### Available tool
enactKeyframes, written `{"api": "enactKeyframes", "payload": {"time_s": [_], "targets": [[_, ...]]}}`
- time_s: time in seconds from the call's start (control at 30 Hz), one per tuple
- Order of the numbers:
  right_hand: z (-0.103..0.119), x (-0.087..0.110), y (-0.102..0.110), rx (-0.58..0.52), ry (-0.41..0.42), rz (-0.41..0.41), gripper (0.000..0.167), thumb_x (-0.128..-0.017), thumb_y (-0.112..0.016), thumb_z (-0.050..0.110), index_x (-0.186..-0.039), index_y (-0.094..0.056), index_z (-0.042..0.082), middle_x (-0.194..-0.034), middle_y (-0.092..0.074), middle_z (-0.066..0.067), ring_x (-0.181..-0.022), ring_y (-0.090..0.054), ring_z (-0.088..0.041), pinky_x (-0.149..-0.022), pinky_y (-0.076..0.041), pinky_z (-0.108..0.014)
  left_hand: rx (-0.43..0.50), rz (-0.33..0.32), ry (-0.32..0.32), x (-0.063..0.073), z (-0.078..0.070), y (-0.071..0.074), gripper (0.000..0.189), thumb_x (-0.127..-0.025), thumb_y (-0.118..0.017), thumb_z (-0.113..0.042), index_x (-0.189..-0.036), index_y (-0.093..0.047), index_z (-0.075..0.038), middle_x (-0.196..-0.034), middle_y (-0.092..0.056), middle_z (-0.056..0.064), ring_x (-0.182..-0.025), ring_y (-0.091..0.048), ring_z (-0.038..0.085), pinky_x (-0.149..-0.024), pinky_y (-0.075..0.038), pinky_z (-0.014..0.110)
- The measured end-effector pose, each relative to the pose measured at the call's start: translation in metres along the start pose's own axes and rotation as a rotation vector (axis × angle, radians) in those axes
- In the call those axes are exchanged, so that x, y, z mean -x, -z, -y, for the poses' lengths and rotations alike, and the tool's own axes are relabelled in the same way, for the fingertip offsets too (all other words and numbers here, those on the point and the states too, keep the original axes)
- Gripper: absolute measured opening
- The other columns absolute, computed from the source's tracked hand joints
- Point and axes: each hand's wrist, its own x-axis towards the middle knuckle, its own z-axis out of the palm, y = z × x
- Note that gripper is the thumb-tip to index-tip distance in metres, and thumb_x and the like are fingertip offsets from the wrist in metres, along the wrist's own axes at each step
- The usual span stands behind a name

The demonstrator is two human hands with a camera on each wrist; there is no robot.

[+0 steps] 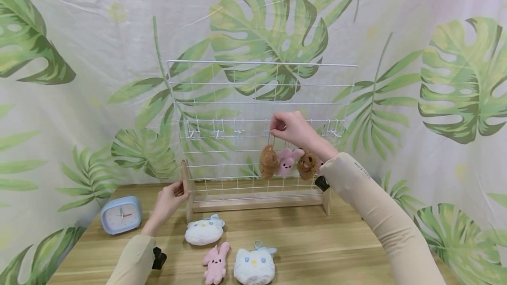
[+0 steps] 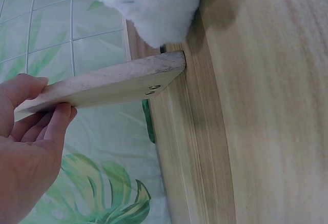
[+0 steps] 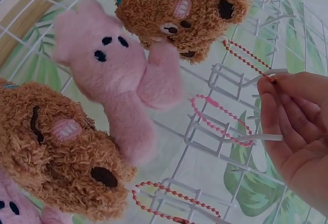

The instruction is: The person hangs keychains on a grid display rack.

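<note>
A white wire grid rack (image 1: 261, 83) stands on wooden feet on the table. Three small plush toys hang from its hooks: a brown one (image 1: 269, 162), a pink one (image 1: 288, 161) and another brown one (image 1: 306, 165). My right hand (image 1: 274, 130) is at the hook row above the left brown plush and pinches its red bead chain (image 3: 247, 59) at a hook; the fingertips (image 3: 277, 93) show in the right wrist view. My left hand (image 1: 181, 191) grips the rack's left wooden post (image 2: 110, 84) between thumb and fingers.
In front of the rack lie a white cat plush (image 1: 204, 231), a pink bunny plush (image 1: 216, 264) and a second white cat plush (image 1: 254, 266). A blue alarm clock (image 1: 120, 214) stands at the left. A leaf-print curtain hangs behind the wooden table (image 1: 325, 241).
</note>
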Motion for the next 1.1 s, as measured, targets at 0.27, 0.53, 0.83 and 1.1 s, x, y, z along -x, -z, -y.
{"api": "enactKeyframes", "payload": {"time_s": [0.27, 0.53, 0.83, 1.1], "targets": [[-0.001, 0.001, 0.001, 0.015, -0.013, 0.013, 0.006, -0.090, -0.069, 0.002, -0.086, -0.066, 0.005, -0.086, -0.074, -0.010, -0.079, -0.070, -0.018, -0.074, -0.061, -0.028, 0.004, -0.001, 0.005, -0.001, 0.001, -0.001, 0.051, -0.097, -0.059, -0.008, -0.141, -0.045, 0.014, -0.134, -0.057, 0.034, -0.123, -0.060, 0.044, -0.094, -0.059, 0.037], [0.011, 0.018, 0.007, -0.025, 0.044, -0.069, 0.005, -0.089, -0.071, 0.002, -0.086, -0.067, 0.004, -0.086, -0.074, -0.010, -0.078, -0.071, -0.018, -0.073, -0.062, -0.025, 0.001, 0.008, 0.013, 0.001, -0.002, 0.000, 0.051, -0.097, -0.060, -0.009, -0.141, -0.045, 0.013, -0.134, -0.057, 0.033, -0.124, -0.059, 0.043, -0.093, -0.059, 0.037], [0.035, 0.042, -0.043, -0.080, 0.153, 0.091, 0.005, -0.087, -0.071, 0.001, -0.089, -0.068, 0.004, -0.085, -0.075, -0.008, -0.076, -0.071, -0.013, -0.070, -0.058, -0.013, -0.013, -0.004, -0.006, 0.000, -0.001, 0.001, 0.050, -0.097, -0.060, -0.010, -0.140, -0.047, 0.013, -0.133, -0.059, 0.032, -0.122, -0.060, 0.043, -0.093, -0.059, 0.037], [0.026, 0.046, -0.140, -0.115, 0.176, 0.322, 0.006, -0.093, -0.067, 0.010, -0.087, -0.068, 0.009, -0.082, -0.074, -0.004, -0.072, -0.068, -0.005, -0.065, -0.052, -0.007, 0.011, 0.021, 0.014, 0.000, -0.001, 0.001, 0.052, -0.098, -0.060, -0.009, -0.142, -0.044, 0.014, -0.135, -0.056, 0.033, -0.125, -0.058, 0.044, -0.094, -0.059, 0.036]]}}
